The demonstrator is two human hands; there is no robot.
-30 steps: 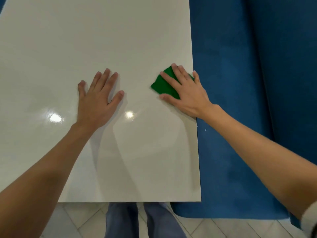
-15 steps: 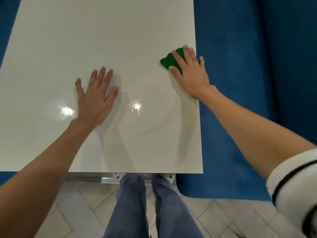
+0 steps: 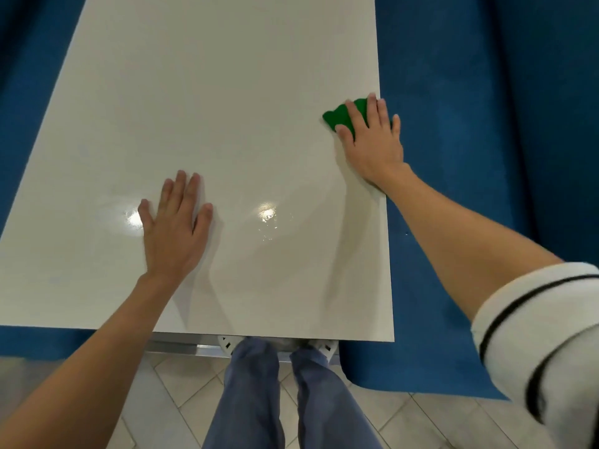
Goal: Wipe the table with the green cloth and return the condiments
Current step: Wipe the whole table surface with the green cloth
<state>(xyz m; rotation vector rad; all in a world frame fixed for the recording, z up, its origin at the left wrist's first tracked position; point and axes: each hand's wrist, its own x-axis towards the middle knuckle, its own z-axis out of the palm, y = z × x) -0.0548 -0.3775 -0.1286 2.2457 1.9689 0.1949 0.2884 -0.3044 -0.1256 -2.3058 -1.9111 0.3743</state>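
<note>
A glossy off-white table (image 3: pixel 227 92) fills most of the view. The green cloth (image 3: pixel 338 116) lies bunched at the table's right edge. My right hand (image 3: pixel 372 140) presses flat on the cloth with straight fingers, covering most of it. My left hand (image 3: pixel 176 228) rests palm down on the bare tabletop nearer to me, fingers spread and straight. No condiments are in view.
Blue upholstered benches run along the right side (image 3: pixel 470 157) and the left side (image 3: pixel 22 108) of the table. Below the near table edge are my legs in blue trousers (image 3: pixel 259 400) and a pale tiled floor (image 3: pixel 162 400).
My right hand has slid the cloth away from me along the right edge of the table, and the cloth has bunched smaller. My left hand stays flat in about the same place.
</note>
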